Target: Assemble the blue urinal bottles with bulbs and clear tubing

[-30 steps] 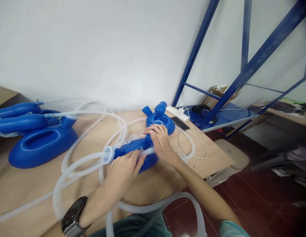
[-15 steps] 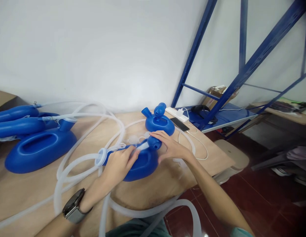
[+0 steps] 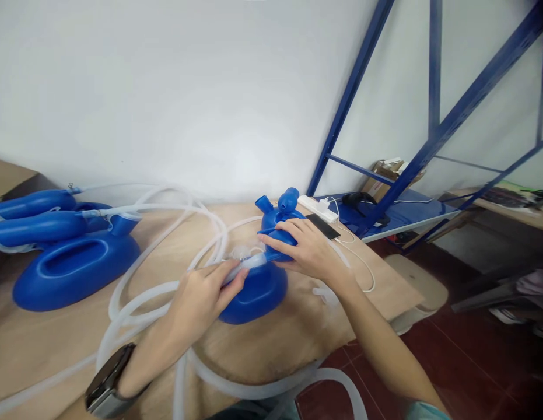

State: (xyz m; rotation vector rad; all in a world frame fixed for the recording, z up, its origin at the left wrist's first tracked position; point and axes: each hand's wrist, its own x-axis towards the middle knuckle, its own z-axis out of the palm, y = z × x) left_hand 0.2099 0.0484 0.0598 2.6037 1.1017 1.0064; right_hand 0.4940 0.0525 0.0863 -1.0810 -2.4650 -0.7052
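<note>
Blue bulb (image 3: 283,237), whitish tube (image 3: 255,262) — held in both hands (image 3: 204,291) (image 3: 312,252)

The blue bottle (image 3: 74,262) looks like smooth, semi-glossy plastic; the tabletop (image 3: 254,356) under it is pretty matt, wood-like stuff.

Table (image 3: 376,294) — blue bottles (image 3: 74,265), tubing (image 3: 254,389), apparently

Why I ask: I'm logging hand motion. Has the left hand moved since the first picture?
Yes: the left hand has shifted slightly left, farther from the white power strip.
</note>
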